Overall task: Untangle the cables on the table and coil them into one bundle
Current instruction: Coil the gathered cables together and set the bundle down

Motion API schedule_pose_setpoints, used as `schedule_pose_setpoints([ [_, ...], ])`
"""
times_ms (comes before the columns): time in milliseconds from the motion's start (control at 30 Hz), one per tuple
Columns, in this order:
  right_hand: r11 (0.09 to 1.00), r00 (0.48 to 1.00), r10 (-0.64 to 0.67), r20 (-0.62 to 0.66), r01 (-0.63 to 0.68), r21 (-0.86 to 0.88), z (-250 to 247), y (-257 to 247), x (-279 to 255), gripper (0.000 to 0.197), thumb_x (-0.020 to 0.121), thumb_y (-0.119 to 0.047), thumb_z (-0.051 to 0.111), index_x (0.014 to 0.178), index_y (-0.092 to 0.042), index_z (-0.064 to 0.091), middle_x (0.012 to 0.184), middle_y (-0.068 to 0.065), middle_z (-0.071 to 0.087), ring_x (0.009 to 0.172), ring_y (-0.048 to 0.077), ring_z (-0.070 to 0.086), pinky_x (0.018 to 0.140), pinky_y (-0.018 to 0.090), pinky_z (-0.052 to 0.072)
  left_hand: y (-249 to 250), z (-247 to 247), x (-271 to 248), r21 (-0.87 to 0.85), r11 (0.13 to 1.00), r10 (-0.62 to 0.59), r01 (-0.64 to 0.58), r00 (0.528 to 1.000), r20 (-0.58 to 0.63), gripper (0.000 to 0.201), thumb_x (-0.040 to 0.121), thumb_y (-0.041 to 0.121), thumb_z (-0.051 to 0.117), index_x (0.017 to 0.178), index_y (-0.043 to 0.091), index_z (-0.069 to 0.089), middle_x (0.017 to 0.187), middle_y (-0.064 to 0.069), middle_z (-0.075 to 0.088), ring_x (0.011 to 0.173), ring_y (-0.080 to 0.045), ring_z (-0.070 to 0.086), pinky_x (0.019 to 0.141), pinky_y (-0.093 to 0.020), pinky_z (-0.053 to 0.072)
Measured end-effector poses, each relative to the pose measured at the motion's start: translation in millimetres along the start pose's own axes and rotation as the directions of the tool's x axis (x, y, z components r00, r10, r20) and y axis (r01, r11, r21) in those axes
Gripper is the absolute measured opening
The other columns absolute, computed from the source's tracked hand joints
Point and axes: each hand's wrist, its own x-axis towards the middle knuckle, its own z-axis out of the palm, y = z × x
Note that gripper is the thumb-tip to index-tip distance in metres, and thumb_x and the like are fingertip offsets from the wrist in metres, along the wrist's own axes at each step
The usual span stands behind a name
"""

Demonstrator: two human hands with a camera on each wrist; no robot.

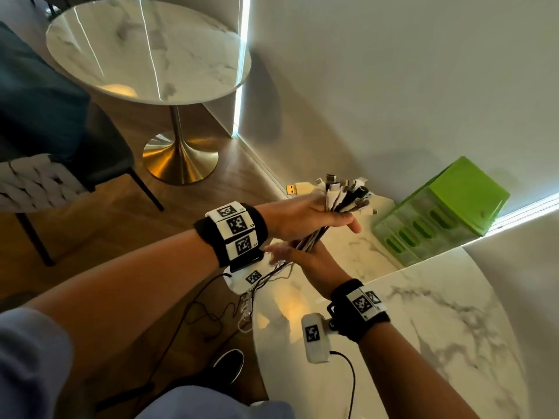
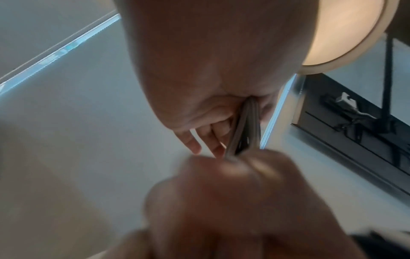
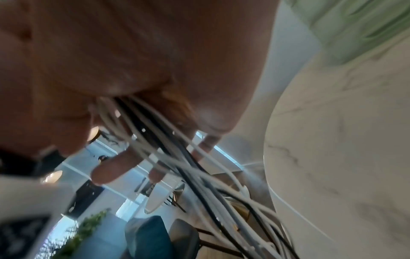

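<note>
The tabletop (image 1: 423, 343) is the landmark; both hands work just off its left edge. Nearest, the right hand (image 1: 314, 264) sits below the left, the cables (image 1: 348, 196) passing through its loose grip; how tightly it closes cannot be told, since the fingers (image 3: 115, 168) look half spread among the strands. From there the free lengths hang past the edge toward the floor, white and black strands still crossing. Above it, the left hand (image 1: 305, 219) holds the cables in a closed grip just under the plugs, which fan out over the far edge near the green box (image 1: 453, 207). To do this step well, the left should probably clamp firm while the right slides down slowly, combing crossings out before any coiling starts.
</note>
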Motion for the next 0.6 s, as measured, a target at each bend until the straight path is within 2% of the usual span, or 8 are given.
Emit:
schedule_pose_setpoints([
  [67, 1.0, 1.0, -0.005, -0.028, 0.005, 0.007, 8.8, -0.1, 6.9, 0.027, 0.095, -0.015, 0.058, 0.072, -0.011, 0.071, 0.068, 0.012, 0.067, 0.084, 0.04, 0.068, 0.087, 0.048, 0.053, 3.2, -3.6, -2.5, 0.009, 1.0, 0.002, -0.002, 1.0, -0.012, 0.035, 0.111, 0.029, 0.04, 0.124, 0.014, 0.069, 0.132, 0.006, 0.063, 0.129, -0.003, 0.052, 0.104, -0.011, 0.033],
  [133, 0.997, 0.992, 0.015, -0.128, -0.005, 0.075, 11.9, 0.1, 11.6, 0.043, 0.101, -0.013, 0.051, 0.059, -0.018, 0.058, 0.053, 0.002, 0.055, 0.062, 0.031, 0.056, 0.088, 0.054, 0.049, 1.4, -9.9, -9.5, -0.078, 0.997, -0.004, -0.002, 0.997, -0.08, 0.035, 0.11, 0.028, 0.041, 0.124, 0.009, 0.067, 0.127, 0.001, 0.067, 0.12, -0.008, 0.061, 0.104, -0.022, 0.045],
  [267, 0.918, 0.97, 0.094, -0.222, 0.002, 0.397, 4.7, -12.5, 8.2, 0.037, 0.101, -0.028, 0.059, 0.064, -0.021, 0.058, 0.056, -0.002, 0.03, 0.051, 0.014, 0.03, 0.066, 0.038, 0.037, -44.8, -10.6, -28.5, -0.453, 0.891, -0.091, 0.046, 0.993, -0.077, 0.062, 0.093, 0.045, 0.06, 0.141, 0.007, 0.048, 0.131, -0.013, 0.062, 0.125, -0.023, 0.061, 0.102, -0.035, 0.052],
  [300, 0.895, 0.971, 0.104, -0.217, 0.003, 0.447, 1.6, -19.5, 7.1, 0.036, 0.098, -0.03, 0.061, 0.064, -0.019, 0.058, 0.056, -0.001, 0.029, 0.05, 0.015, 0.028, 0.061, 0.033, 0.034, -60.5, -2.5, -34.4, -0.452, 0.888, -0.097, 0.082, 0.995, -0.01, 0.068, 0.089, 0.041, 0.067, 0.143, 0.006, 0.043, 0.131, -0.013, 0.062, 0.126, -0.022, 0.061, 0.102, -0.034, 0.051],
  [367, 0.875, 0.975, 0.113, -0.19, -0.007, 0.484, -3.7, -33.9, 5.4, 0.046, 0.097, -0.036, 0.059, 0.058, -0.018, 0.042, 0.051, 0.0, 0.023, 0.048, 0.018, 0.021, 0.057, 0.031, 0.033, -86.7, 22.2, -41.9, -0.262, 0.941, -0.178, 0.213, 0.972, 0.151, 0.057, 0.087, 0.031, 0.078, 0.133, 0.007, 0.055, 0.119, -0.01, 0.069, 0.113, -0.015, 0.067, 0.098, -0.03, 0.052],
  [467, 0.861, 0.984, 0.095, -0.148, -0.007, 0.509, -10.6, -59.0, 4.4, 0.051, 0.099, -0.04, 0.053, 0.057, -0.021, 0.031, 0.045, -0.003, 0.02, 0.046, 0.017, 0.018, 0.064, 0.032, 0.039, -117.3, 46.3, -40.5, -0.034, 0.95, -0.299, 0.31, 0.937, 0.18, 0.028, 0.086, 0.037, 0.081, 0.101, 0.016, 0.071, 0.094, -0.008, 0.076, 0.089, -0.022, 0.073, 0.093, -0.041, 0.057],
  [533, 0.855, 0.989, 0.076, -0.13, 0.002, 0.519, -16.0, -69.8, 4.6, 0.053, 0.101, -0.04, 0.052, 0.056, -0.02, 0.031, 0.044, -0.003, 0.019, 0.046, 0.018, 0.018, 0.066, 0.033, 0.04, -130.5, 32.4, -40.8, 0.009, 0.936, -0.352, 0.352, 0.936, 0.025, 0.02, 0.088, 0.038, 0.079, 0.09, 0.021, 0.068, 0.087, -0.006, 0.075, 0.08, -0.023, 0.072, 0.083, -0.037, 0.059],
  [600, 0.858, 0.989, 0.059, -0.132, 0.017, 0.513, -14.8, -74.4, 5.9, 0.053, 0.102, -0.038, 0.05, 0.057, -0.019, 0.03, 0.044, -0.002, 0.021, 0.048, 0.02, 0.022, 0.07, 0.034, 0.042, -145.4, 1.5, -45.1, 0.191, 0.92, -0.274, 0.342, 0.91, -0.312, 0.015, 0.087, 0.033, 0.078, 0.091, 0.025, 0.065, 0.084, 0.002, 0.071, 0.075, -0.02, 0.069, 0.074, -0.035, 0.058],
])
